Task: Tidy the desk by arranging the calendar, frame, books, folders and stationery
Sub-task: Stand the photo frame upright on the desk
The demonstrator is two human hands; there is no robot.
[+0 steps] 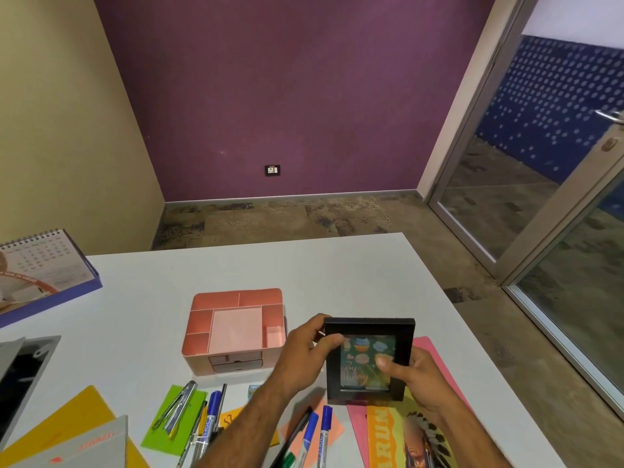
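White desk [337,271], pink organizer [236,329], calendar [40,268]

I see the black frame [401,332] held upright above the white desk [337,265], its green picture facing me, and the spiral calendar [44,265] standing at the far left edge. The pink organiser [236,298] sits mid-desk with open compartments and two small drawers. Markers [314,434], pens and a stapler [179,407] lie loose on coloured notes in front; a pink folder [435,349] and a yellow book [398,440] lie right, grey and yellow folders left.

Head view — forward, downward, near desk [337,265]
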